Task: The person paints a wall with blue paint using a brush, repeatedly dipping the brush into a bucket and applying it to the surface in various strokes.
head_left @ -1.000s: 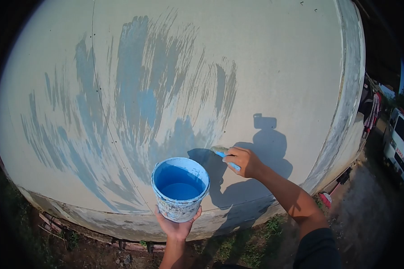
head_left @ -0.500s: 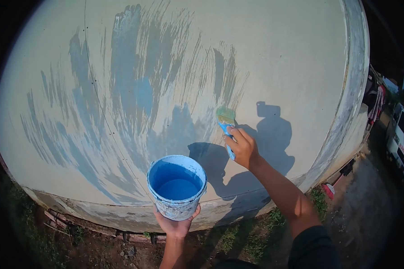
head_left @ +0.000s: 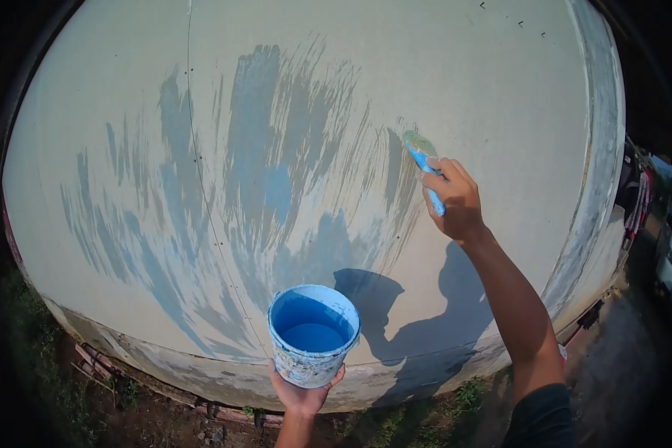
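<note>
My right hand [head_left: 455,196] is closed round the blue handle of a flat paintbrush [head_left: 429,168], whose pale greenish bristles touch the wall. Streaky grey-blue strokes and one brighter blue patch mark the beige wall [head_left: 500,97]. Low in the middle, my left hand [head_left: 302,394] supports a paint-smeared white bucket [head_left: 315,367] from beneath, its fingers against the bottom and sides. Blue liquid [head_left: 317,337] lies inside the bucket.
A thin dark seam runs down the wall, with a grey strip [head_left: 608,97] along its right edge. Shadows fall beside the bucket. Soil and grass [head_left: 45,358] lie below the wall, and cloths [head_left: 638,201] hang at the far right.
My right hand and the brush have moved up and to the right along the wall. The view has shifted, so the painted area and bucket appear lower and further right.
</note>
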{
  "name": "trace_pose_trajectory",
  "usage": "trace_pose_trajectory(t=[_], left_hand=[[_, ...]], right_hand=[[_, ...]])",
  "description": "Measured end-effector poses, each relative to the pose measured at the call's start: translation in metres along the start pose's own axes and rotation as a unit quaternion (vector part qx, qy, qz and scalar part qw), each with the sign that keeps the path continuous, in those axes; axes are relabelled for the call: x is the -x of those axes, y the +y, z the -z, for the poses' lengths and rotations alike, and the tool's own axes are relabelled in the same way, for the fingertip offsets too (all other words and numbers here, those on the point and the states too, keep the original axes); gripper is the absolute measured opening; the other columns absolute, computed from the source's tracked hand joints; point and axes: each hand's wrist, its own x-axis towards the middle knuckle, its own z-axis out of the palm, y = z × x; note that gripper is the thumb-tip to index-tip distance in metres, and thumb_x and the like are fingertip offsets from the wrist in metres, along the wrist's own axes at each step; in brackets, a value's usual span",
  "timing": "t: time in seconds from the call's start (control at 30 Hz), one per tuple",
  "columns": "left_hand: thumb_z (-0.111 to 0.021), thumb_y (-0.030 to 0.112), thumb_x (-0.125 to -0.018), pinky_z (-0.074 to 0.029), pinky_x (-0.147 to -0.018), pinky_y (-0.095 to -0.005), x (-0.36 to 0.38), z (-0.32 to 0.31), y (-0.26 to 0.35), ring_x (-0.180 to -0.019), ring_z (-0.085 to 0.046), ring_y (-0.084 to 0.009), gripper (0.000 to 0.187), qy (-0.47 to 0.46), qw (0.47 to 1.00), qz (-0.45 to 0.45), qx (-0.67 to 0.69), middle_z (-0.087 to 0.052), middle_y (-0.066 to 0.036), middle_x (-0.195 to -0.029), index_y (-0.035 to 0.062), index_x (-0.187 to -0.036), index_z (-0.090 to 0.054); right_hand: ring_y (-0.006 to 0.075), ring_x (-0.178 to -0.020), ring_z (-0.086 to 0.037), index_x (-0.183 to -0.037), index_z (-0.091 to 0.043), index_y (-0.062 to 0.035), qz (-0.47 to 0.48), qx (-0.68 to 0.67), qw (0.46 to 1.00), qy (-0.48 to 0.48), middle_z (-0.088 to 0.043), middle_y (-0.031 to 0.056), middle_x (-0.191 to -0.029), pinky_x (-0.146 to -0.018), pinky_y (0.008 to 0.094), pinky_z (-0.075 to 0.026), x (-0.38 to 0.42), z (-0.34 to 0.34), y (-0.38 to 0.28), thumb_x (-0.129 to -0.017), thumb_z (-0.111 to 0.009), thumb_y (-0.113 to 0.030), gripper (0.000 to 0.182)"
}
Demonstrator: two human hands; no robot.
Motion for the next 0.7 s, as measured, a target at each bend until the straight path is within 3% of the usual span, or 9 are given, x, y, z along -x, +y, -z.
trace_pose_trajectory(t=[0.1,0.13,0.27,0.33,0.37,0.43,0.53,0.67,0.7], left_hand=[[-0.045,0.082,-0.097,-0.051,-0.109,-0.0704,0.000,-0.001,0.003,-0.145,-0.051,-0.0544,0.102,-0.005,1.000,-0.001,-0.004,-0.039,-0.027,-0.170,0.0165,-0.174,-0.031],[-0.045,0.082,-0.097,-0.051,-0.109,-0.0704,-0.001,-0.002,0.006,-0.145,-0.051,-0.0544,0.102,-0.006,1.000,-0.001,-0.006,-0.039,-0.027,-0.170,0.0165,-0.174,-0.031],[-0.042,0.081,-0.097,-0.050,-0.108,-0.0722,-0.001,-0.003,0.013,-0.146,-0.051,-0.0521,0.099,-0.005,0.999,0.011,0.034,-0.040,-0.024,-0.171,0.0189,-0.173,-0.033],[-0.038,0.080,-0.099,-0.050,-0.107,-0.0741,0.000,-0.002,0.016,-0.147,-0.050,-0.0498,0.094,0.001,0.998,0.016,0.057,-0.041,-0.020,-0.171,0.0214,-0.171,-0.036],[-0.039,0.080,-0.098,-0.051,-0.107,-0.0736,0.001,0.000,0.018,-0.146,-0.051,-0.0498,0.094,0.002,0.998,0.015,0.057,-0.041,-0.020,-0.171,0.0211,-0.171,-0.036],[-0.039,0.080,-0.098,-0.051,-0.107,-0.0732,-0.003,0.001,0.020,-0.146,-0.051,-0.0498,0.094,-0.004,0.998,0.014,0.058,-0.041,-0.020,-0.171,0.0207,-0.171,-0.036],[-0.039,0.082,-0.097,-0.051,-0.106,-0.0737,-0.002,0.005,0.026,-0.145,-0.051,-0.0496,0.096,0.014,0.998,0.010,0.054,-0.041,-0.020,-0.171,0.0209,-0.171,-0.036],[-0.046,0.082,-0.097,-0.049,-0.110,-0.0714,0.002,0.010,0.042,-0.147,-0.048,-0.0548,0.101,-0.016,1.000,0.000,0.023,-0.038,-0.026,-0.171,0.0178,-0.174,-0.031],[-0.045,0.082,-0.098,-0.048,-0.111,-0.0721,0.002,0.011,0.045,-0.148,-0.048,-0.0547,0.100,-0.019,0.999,0.001,0.028,-0.038,-0.026,-0.171,0.0185,-0.174,-0.031]], right_hand=[[0.0322,-0.099,-0.071,-0.108,-0.077,-0.0062,-0.043,-0.022,0.997,0.053,-0.071,0.0119,-0.110,-0.081,0.0422,-0.062,-0.030,-0.008,0.000,-0.077,-0.081,0.004,0.033],[0.0318,-0.099,-0.071,-0.107,-0.076,-0.0061,-0.065,-0.054,0.996,0.029,-0.070,0.0119,-0.110,-0.081,0.0413,-0.062,-0.025,-0.020,-0.004,-0.074,-0.085,0.002,0.035],[0.0301,-0.098,-0.071,-0.106,-0.075,-0.0088,0.033,-0.070,0.995,-0.058,-0.069,0.0097,-0.108,-0.079,0.0403,-0.061,0.030,-0.060,-0.067,-0.074,-0.087,-0.002,0.035],[0.0306,-0.097,-0.072,-0.107,-0.076,-0.0084,0.049,-0.170,0.973,-0.152,-0.070,0.0093,-0.107,-0.080,0.0413,-0.061,0.054,-0.068,-0.100,-0.079,-0.085,-0.003,0.030],[0.0306,-0.097,-0.072,-0.107,-0.076,-0.0084,0.052,-0.169,0.972,-0.152,-0.070,0.0093,-0.107,-0.080,0.0413,-0.061,0.058,-0.069,-0.117,-0.079,-0.085,-0.003,0.030],[0.0336,-0.098,-0.074,-0.107,-0.079,-0.0057,-0.058,-0.347,0.902,-0.251,-0.073,0.0112,-0.108,-0.083,0.0428,-0.061,0.055,-0.071,-0.135,-0.086,-0.083,-0.005,0.021],[0.0348,-0.095,-0.074,-0.106,-0.079,-0.0054,-0.034,-0.282,0.939,-0.196,-0.073,0.0118,-0.104,-0.082,0.0435,-0.060,0.031,-0.082,-0.120,-0.088,-0.080,-0.004,0.018],[0.0350,-0.094,-0.074,-0.103,-0.079,-0.0049,-0.069,-0.206,0.964,-0.156,-0.073,0.0127,-0.102,-0.082,0.0436,-0.060,-0.026,-0.062,-0.088,-0.089,-0.079,-0.005,0.014],[0.0330,-0.094,-0.075,-0.103,-0.079,-0.0052,-0.058,-0.185,0.975,-0.106,-0.073,0.0140,-0.101,-0.082,0.0442,-0.061,-0.039,-0.061,-0.082,-0.090,-0.077,-0.004,0.014]])
